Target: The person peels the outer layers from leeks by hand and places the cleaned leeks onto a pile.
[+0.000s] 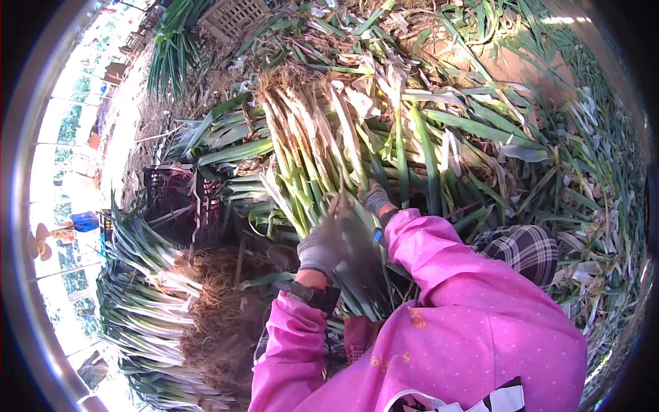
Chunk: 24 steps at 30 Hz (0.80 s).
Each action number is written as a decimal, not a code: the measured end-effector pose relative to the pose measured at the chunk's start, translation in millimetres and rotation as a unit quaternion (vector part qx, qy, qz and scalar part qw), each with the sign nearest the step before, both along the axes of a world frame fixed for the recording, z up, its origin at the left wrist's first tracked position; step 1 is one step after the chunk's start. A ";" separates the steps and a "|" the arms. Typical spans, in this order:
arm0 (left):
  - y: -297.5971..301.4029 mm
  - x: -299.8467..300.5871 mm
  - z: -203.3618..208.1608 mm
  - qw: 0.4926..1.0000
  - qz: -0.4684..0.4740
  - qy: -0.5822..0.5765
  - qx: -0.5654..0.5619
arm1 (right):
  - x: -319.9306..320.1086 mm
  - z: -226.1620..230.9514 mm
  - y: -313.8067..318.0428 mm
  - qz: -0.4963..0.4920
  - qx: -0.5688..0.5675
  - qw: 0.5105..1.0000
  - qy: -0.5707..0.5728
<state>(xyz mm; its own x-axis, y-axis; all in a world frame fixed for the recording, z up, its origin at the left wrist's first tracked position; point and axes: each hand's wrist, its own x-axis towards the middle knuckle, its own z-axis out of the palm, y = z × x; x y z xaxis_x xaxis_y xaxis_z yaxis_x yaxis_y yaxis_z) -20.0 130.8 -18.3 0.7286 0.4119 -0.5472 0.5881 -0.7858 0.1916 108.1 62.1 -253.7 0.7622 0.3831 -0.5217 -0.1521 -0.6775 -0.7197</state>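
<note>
Both my hands wear grey gloves. My left hand (321,250) is over the green leaves of a loose pile of large green onions (292,137); motion blurs its fingers, so their grip cannot be made out. Close by on the right, my right hand (375,198) closes round a green onion stalk (349,134), whose pale end points away from me. The pile's brown roots lie at the far end and its leaves reach toward my lap. Dark green leaves (367,275) hang below, between my forearms.
Trimmed green onions (147,336) are stacked at the lower left, roots facing me. A dark plastic crate (171,196) stands beyond them. At the far left are another green bunch (175,48) and a beige crate (233,17). Discarded leaves (583,199) cover the ground on the right.
</note>
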 end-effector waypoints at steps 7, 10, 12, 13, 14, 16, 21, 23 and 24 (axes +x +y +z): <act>34.8 34.1 -10.7 0.996 0.031 -0.060 0.064 | 10.8 20.4 22.8 0.008 -0.039 0.988 0.146; 53.4 55.8 -8.4 0.998 0.052 -0.023 0.036 | 6.3 41.8 30.1 -0.014 -0.082 0.965 0.249; 60.3 66.7 -6.2 0.998 0.035 -0.034 0.044 | 2.1 45.0 24.1 0.032 -0.053 0.969 0.241; 71.0 71.9 -17.0 0.996 0.091 -0.007 0.024 | -1.1 45.3 22.1 0.049 -0.046 0.972 0.226; 75.0 76.5 -23.7 0.997 0.070 -0.014 0.037 | -1.6 42.7 16.6 0.059 -0.041 0.974 0.213; 79.7 84.0 -32.7 0.997 0.048 -0.020 0.051 | -4.2 38.9 3.3 0.072 -0.030 0.980 0.184; 79.2 103.0 -32.7 0.999 -0.007 -0.038 0.034 | -19.0 23.2 -25.5 0.094 -0.066 0.977 0.179; 83.6 103.8 -35.2 0.999 0.017 -0.019 0.026 | -24.6 45.9 -33.6 0.074 -0.042 0.941 0.328; 86.2 103.0 -37.0 0.999 -0.002 -0.025 0.024 | -31.8 28.2 -33.8 0.077 -0.043 0.940 0.330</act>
